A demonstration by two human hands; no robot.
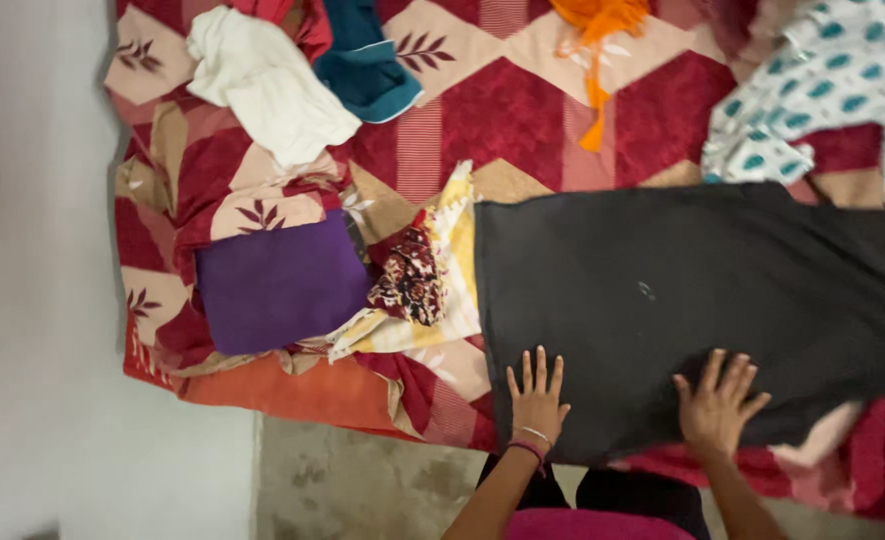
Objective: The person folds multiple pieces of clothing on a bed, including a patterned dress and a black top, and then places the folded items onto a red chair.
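cloth: a black garment [682, 290], plain and dark, with a small pale speck near its middle
state: spread out flat and mostly smooth, its left edge straight
pose: lies lengthwise, running from the middle of the view out past the right edge
place: on top of the red and cream patterned bedspread [512, 110], its near edge at the side of the bed

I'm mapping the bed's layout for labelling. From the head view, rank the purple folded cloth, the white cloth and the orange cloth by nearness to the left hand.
From the left hand:
1. Purple folded cloth, to its left.
2. White cloth, far upper left.
3. Orange cloth, at the top edge.
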